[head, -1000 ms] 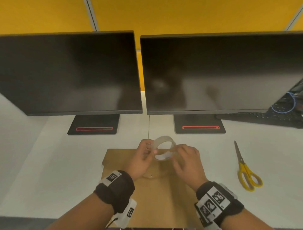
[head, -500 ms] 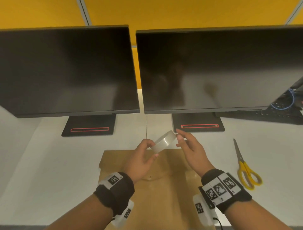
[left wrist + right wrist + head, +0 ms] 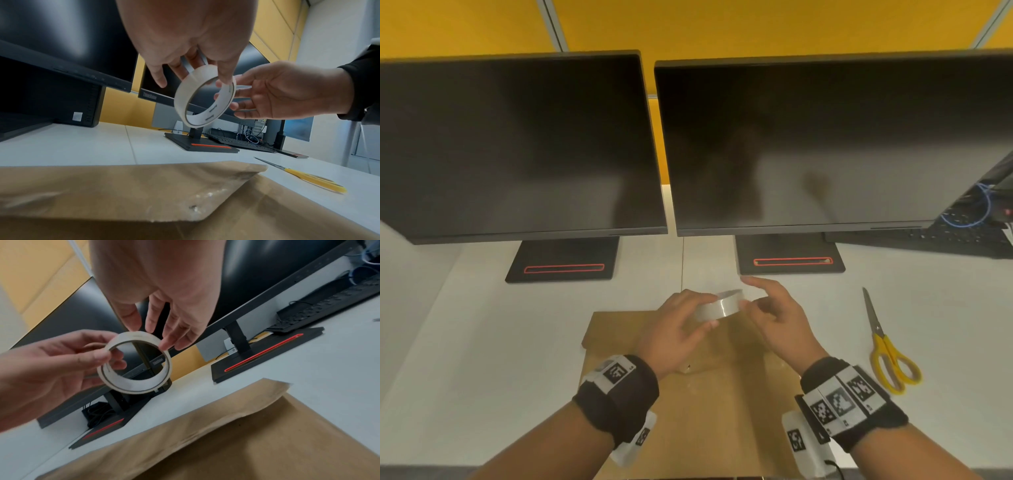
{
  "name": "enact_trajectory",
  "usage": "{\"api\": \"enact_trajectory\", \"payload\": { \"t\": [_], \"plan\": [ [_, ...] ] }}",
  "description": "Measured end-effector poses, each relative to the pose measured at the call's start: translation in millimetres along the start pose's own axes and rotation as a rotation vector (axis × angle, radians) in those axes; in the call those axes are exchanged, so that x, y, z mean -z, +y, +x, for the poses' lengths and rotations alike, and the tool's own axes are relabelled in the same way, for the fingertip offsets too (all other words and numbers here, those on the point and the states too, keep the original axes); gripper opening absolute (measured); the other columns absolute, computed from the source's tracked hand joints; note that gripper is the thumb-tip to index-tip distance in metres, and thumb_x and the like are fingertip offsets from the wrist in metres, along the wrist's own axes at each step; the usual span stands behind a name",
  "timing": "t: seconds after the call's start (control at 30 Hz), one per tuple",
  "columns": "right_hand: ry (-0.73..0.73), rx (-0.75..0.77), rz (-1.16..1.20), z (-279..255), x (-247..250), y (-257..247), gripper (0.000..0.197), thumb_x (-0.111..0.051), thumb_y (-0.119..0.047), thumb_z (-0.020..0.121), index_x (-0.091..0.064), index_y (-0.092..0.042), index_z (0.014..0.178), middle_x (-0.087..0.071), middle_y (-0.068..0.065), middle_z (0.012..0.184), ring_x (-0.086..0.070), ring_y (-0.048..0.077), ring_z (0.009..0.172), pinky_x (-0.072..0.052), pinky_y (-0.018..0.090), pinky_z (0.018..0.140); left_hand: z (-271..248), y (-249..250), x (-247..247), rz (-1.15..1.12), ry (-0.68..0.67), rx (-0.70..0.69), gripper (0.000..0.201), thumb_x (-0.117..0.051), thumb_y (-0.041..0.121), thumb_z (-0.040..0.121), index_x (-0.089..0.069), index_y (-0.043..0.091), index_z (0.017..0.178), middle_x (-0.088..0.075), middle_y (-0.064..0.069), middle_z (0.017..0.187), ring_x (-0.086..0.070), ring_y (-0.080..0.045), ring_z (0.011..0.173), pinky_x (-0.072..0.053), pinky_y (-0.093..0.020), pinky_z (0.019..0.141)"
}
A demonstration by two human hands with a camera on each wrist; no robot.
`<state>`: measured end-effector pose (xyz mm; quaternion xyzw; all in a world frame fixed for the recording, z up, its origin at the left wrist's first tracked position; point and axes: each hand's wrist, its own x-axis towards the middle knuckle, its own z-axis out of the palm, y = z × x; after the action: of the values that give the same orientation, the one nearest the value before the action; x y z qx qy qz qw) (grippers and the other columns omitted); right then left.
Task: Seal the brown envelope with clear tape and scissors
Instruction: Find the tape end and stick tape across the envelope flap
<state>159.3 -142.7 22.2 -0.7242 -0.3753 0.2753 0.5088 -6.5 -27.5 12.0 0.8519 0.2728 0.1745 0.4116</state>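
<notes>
A roll of clear tape (image 3: 717,308) (image 3: 207,116) (image 3: 131,387) hangs above the far end of the brown envelope (image 3: 722,411) (image 3: 123,186) (image 3: 246,443). My left hand (image 3: 688,318) (image 3: 191,71) (image 3: 61,363) pinches its rim between thumb and fingers. My right hand (image 3: 767,308) (image 3: 277,91) (image 3: 152,327) is at the roll's right side, fingers loosely spread, fingertips (image 3: 164,344) touching the rim. The envelope lies flat on the white desk with its pointed flap (image 3: 688,368) folded down. Yellow-handled scissors (image 3: 890,359) (image 3: 308,177) lie shut on the desk to the right.
Two dark monitors (image 3: 517,147) (image 3: 825,144) on black stands (image 3: 561,260) (image 3: 791,257) stand close behind the envelope. A black keyboard (image 3: 945,236) and cables sit at the back right. A bare white desk (image 3: 482,342) stretches to the left.
The roll was turned from ring-on to edge-on in the head view. My right hand, which gripped it a second ago, has loosened to fingertips at the rim. The left hand keeps holding it.
</notes>
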Motion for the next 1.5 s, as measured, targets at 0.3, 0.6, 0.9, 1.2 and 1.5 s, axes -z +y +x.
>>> {"api": "enact_trajectory", "payload": {
  "t": [0.3,0.6,0.9,1.2,1.5],
  "plan": [
    [-0.125,-0.093,0.035,-5.2,-7.8,3.8,0.014,-0.068,-0.041,0.083,-0.06,-0.031,0.088,-0.06,-0.006,0.078,-0.053,0.014,0.068,-0.044,0.02,0.064,3.8,16.0,10.2,-0.061,0.016,0.034,0.053,-0.072,0.042,0.078,-0.038,0.061,0.114,-0.057,0.029,0.113,-0.045,-0.001,0.119,-0.035,-0.029,0.103],
    [-0.374,-0.125,0.324,-13.6,9.2,3.1,0.015,-0.054,-0.031,0.091,-0.051,-0.018,0.084,-0.057,0.002,0.086,-0.057,0.014,0.082,-0.046,0.024,0.082,5.4,1.0,27.7,-0.125,-0.043,0.246,0.071,-0.07,0.036,0.084,-0.028,0.042,0.141,-0.034,0.015,0.15,-0.035,-0.006,0.136,-0.031,-0.029,0.109],
    [-0.457,-0.173,0.399,-21.8,3.1,5.6,0.03,-0.058,-0.038,0.075,-0.051,-0.01,0.085,-0.055,0.013,0.095,-0.059,0.022,0.088,-0.046,0.033,0.087,3.6,6.0,13.3,-0.262,0.01,0.275,0.032,-0.06,0.023,0.092,-0.058,0.034,0.122,-0.064,0.009,0.122,-0.059,-0.01,0.115,-0.044,-0.041,0.106],
    [-0.395,-0.132,0.243,-25.6,-1.2,-1.1,0.014,-0.056,-0.028,0.078,-0.058,-0.015,0.081,-0.049,-0.01,0.06,-0.047,0.008,0.061,-0.04,0.015,0.064,-5.3,13.8,14.7,0.13,0.177,0.107,0.036,-0.053,0.021,0.096,-0.056,0.026,0.132,-0.066,0.001,0.124,-0.062,-0.017,0.109,-0.049,-0.032,0.097],
    [-0.379,-0.14,0.273,-21.7,-10.6,-3.3,0.024,-0.057,-0.025,0.077,-0.061,-0.003,0.083,-0.057,0.002,0.067,-0.056,0.011,0.064,-0.046,0.015,0.07,-9.5,11.4,13.6,0.211,0.231,-0.076,0.038,-0.053,0.016,0.094,-0.057,0.023,0.131,-0.063,0.004,0.121,-0.056,-0.015,0.112,-0.045,-0.03,0.099]
  ]
}}
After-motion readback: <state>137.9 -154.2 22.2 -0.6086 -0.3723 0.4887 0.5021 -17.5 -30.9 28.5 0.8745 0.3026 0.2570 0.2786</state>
